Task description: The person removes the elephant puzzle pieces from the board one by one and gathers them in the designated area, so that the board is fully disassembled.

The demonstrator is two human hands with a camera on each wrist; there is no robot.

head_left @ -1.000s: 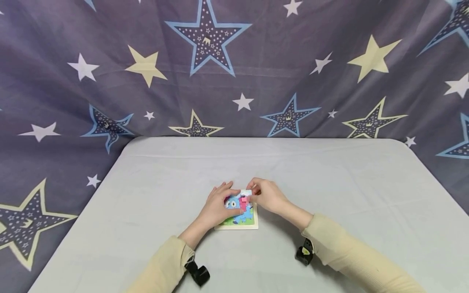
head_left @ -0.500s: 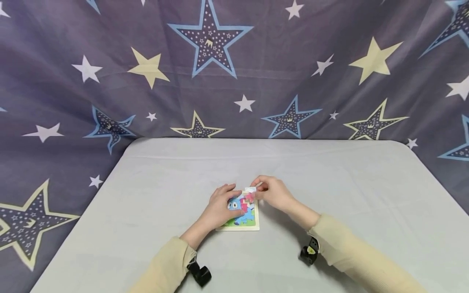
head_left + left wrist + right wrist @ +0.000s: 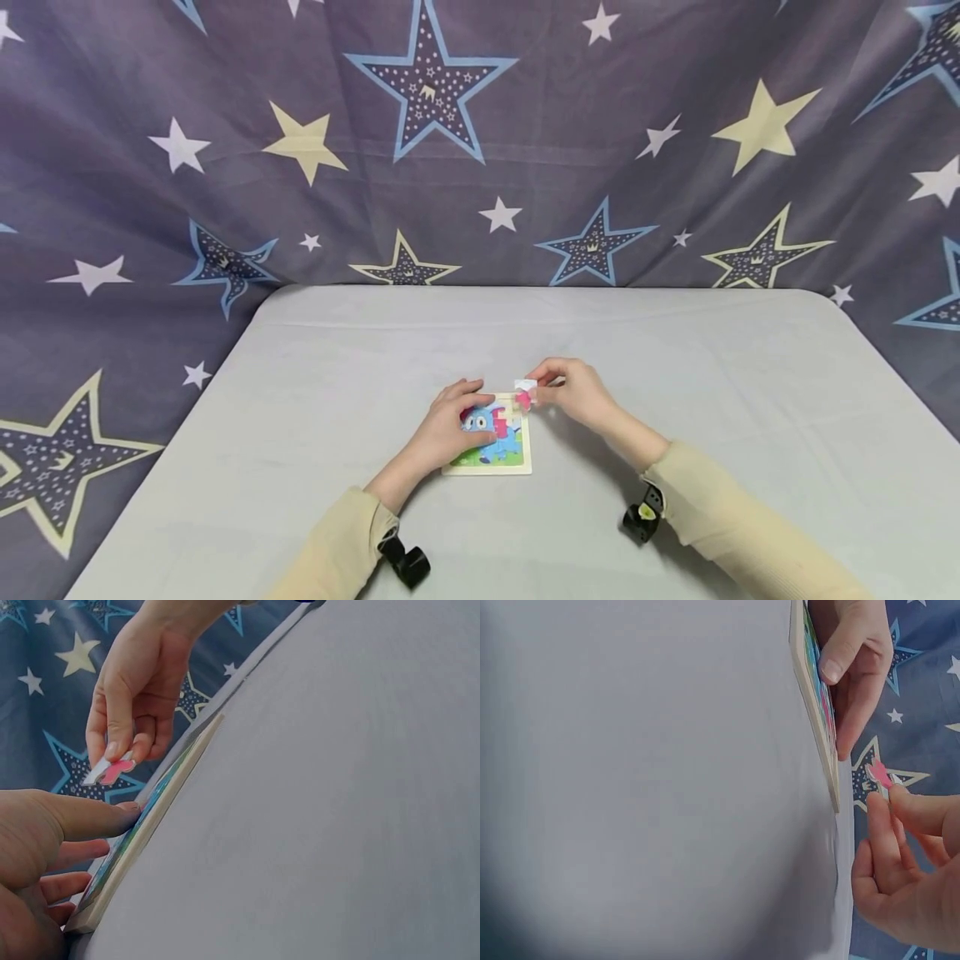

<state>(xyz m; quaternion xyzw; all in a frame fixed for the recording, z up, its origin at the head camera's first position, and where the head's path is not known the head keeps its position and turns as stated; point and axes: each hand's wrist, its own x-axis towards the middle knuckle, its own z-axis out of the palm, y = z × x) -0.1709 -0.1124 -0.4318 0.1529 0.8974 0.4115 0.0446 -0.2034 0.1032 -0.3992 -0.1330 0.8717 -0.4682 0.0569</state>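
Observation:
A small square jigsaw puzzle (image 3: 491, 457) in a pale wooden frame lies on the table, picturing a blue cartoon animal on green. My left hand (image 3: 448, 427) rests over its left part, thumb and fingers spread apart across the picture; the hand covers that side. Just off the puzzle's upper right corner, my right hand (image 3: 573, 390) pinches a white-and-pink puzzle piece (image 3: 523, 397) between thumb and fingers. The left wrist view shows this puzzle piece (image 3: 111, 772) raised above the board. Bare pale wood shows in the puzzle's upper right part.
A light grey cloth covers the table (image 3: 360, 350). Behind it hangs a dark curtain (image 3: 525, 108) printed with stars. Black wrist cameras (image 3: 407, 565) sit at both cuffs.
My right hand has lifted the white-and-pink puzzle piece out of the puzzle's upper right area and carried it to the right. The left hand has stayed on the puzzle.

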